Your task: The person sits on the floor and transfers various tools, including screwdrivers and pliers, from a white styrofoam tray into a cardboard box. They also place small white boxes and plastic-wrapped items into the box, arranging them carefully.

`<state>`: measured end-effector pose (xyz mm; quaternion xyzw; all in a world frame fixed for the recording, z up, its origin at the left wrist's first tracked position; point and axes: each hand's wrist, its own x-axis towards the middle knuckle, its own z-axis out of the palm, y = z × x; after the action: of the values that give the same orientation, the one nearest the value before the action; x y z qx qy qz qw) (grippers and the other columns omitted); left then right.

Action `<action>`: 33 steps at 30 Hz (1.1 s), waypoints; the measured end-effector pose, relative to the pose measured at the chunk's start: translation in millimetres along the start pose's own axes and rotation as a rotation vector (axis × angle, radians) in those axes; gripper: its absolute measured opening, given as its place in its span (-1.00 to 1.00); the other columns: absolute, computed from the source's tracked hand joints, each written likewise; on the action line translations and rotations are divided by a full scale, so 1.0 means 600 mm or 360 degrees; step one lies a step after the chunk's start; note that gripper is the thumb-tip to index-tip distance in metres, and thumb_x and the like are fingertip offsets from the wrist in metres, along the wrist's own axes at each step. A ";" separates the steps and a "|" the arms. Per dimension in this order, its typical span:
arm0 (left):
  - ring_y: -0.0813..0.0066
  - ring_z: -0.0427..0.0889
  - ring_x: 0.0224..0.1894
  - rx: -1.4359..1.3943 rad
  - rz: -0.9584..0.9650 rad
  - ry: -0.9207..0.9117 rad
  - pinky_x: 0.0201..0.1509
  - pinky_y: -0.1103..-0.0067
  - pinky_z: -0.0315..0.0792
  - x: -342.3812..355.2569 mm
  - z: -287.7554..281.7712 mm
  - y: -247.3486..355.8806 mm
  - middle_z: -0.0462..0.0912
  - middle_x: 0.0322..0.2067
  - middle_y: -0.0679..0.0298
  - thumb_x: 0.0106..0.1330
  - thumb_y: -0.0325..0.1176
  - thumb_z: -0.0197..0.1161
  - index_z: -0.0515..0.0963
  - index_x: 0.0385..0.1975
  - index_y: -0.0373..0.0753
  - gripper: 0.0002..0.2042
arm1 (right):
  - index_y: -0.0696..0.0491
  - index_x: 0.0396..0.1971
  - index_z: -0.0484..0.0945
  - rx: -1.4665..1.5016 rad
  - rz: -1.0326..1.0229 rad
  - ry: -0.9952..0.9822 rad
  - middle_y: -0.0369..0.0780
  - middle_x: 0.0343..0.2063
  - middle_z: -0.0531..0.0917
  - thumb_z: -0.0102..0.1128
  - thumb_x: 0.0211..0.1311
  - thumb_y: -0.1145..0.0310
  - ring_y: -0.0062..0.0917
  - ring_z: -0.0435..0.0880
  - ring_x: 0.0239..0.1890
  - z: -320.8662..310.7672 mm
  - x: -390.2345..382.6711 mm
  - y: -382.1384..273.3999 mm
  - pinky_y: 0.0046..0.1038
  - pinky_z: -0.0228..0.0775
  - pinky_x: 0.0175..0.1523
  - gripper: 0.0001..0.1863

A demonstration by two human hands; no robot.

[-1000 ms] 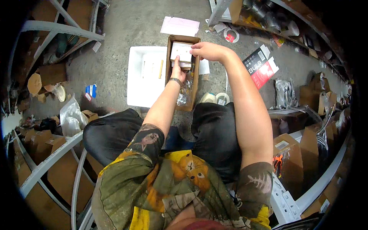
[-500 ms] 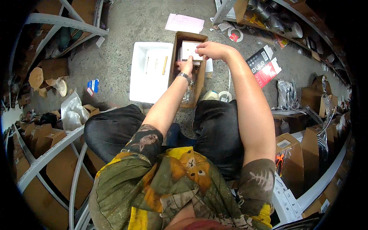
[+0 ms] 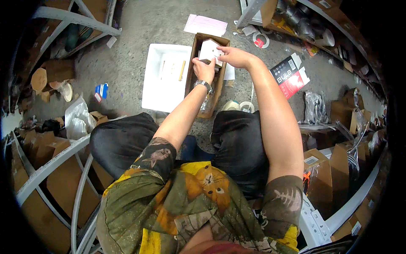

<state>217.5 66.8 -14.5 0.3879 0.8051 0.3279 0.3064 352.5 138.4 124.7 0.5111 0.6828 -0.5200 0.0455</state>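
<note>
A small white box (image 3: 209, 50) sits tilted at the far end of a long, narrow open cardboard box (image 3: 216, 96) on the floor. My left hand (image 3: 204, 71) grips its near left side, fingers wrapped round the edge. My right hand (image 3: 235, 56) holds its right side, fingertips on the top and edge. Clear plastic wrapping shows deeper in the cardboard box, near its front. Just left stands a white foam box (image 3: 149, 86) with a thin tan stick (image 3: 182, 70) inside.
A pink printed sheet (image 3: 206, 25) lies beyond the cardboard box. Tape rolls (image 3: 247, 107) rest near my feet. A flattened black-and-red carton (image 3: 289, 76) is to the right. Metal shelves with cardboard boxes (image 3: 319, 169) flank both sides.
The white box has been turned and tilted within the cardboard box. My left hand has shifted along its near side, and my right hand stays at its right edge.
</note>
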 end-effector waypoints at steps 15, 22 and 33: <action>0.48 0.58 -0.06 -0.0337 0.0520 -0.0608 -0.02 0.56 0.46 0.116 -0.325 0.047 0.60 -0.09 0.17 0.34 -0.34 0.17 0.28 0.31 -0.16 -0.48 | 0.03 0.46 -0.12 -0.1243 -0.1043 0.0637 0.01 0.31 0.28 0.38 -0.02 -0.16 -0.10 0.33 0.30 0.004 0.030 -0.032 -0.09 0.16 0.35 0.18; 0.32 0.65 -0.13 0.0781 0.0466 -0.1189 0.07 0.45 0.46 0.161 -0.432 -0.060 0.67 -0.08 0.07 0.20 -0.10 0.23 0.33 0.35 0.03 -0.36 | 0.01 0.41 0.10 -0.1602 -0.0988 0.0533 -0.07 0.23 0.37 0.35 0.01 -0.08 -0.21 0.33 0.28 0.054 0.023 0.048 -0.22 0.13 0.39 0.00; 0.18 0.63 -0.01 0.0873 0.0692 -0.1685 0.14 0.37 0.46 0.228 -0.358 -0.094 0.65 -0.01 0.01 0.28 -0.13 0.24 0.33 0.34 0.15 -0.42 | 0.11 0.04 0.50 -0.1567 -0.0860 0.0461 -0.13 -0.09 0.59 0.19 0.19 0.05 -0.32 0.53 0.10 0.068 0.056 0.117 -0.26 0.15 0.39 -0.47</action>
<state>-36.8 89.9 37.9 0.7166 0.5021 -0.0719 0.4788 369.8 125.1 39.3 0.3034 0.9497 -0.0592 0.0497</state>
